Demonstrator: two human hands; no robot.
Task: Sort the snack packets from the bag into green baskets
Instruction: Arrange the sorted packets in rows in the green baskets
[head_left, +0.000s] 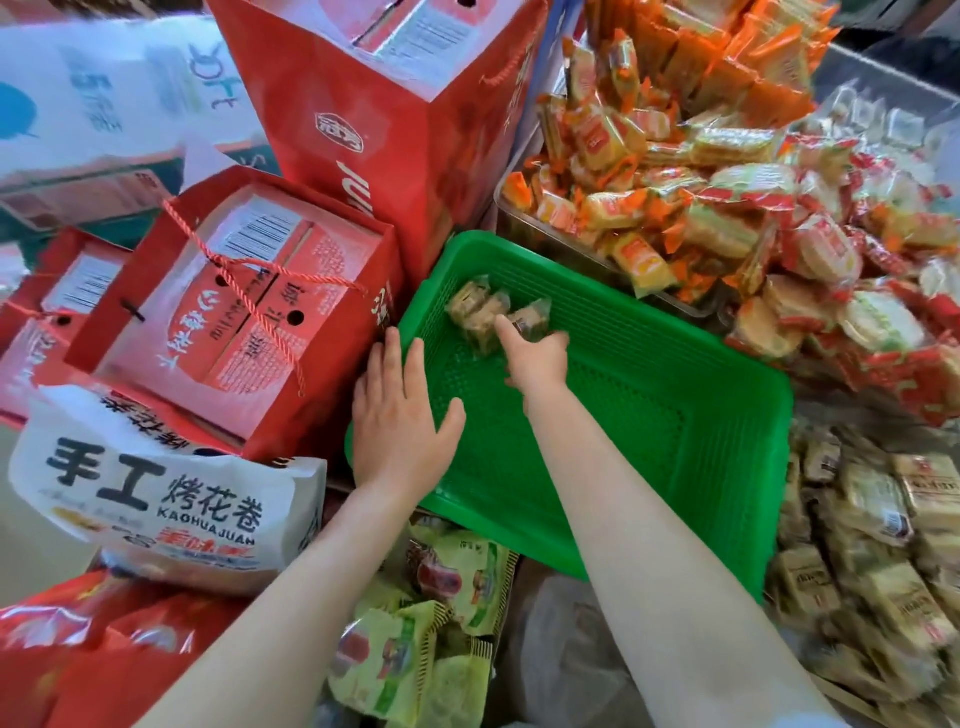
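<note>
Filling the far right of the scene, a heap of orange-and-yellow snack packets (675, 171) spills over a metal tray (582, 254), running into red-wrapped round crackers (831, 291) further right. On the left, red gift boxes (249, 312) sit in red carrier bags with rope handles, a taller red bag (395, 114) stands behind them, and a white carton (104, 93) lies at the far left. In the middle sits the green basket (649, 426), tilted, holding only a small cluster of clear-wrapped beige snack packets (488, 312) at its far left corner. Near right of the basket lies a pile of brown-wrapped packets (872, 545). A white bag printed KAOHUAJUAN (171, 499) rests at the near left, and green-yellow packets (431, 613) sit in the near middle beside a pale plastic bag (561, 654). The left hand (400, 415) lies flat with fingers spread and straight over the basket's left rim, holding nothing. The right hand (535, 353) reaches into the basket, forefinger stretched onto the beige packets, other fingers curled under; whether it grips a packet, I cannot tell.
</note>
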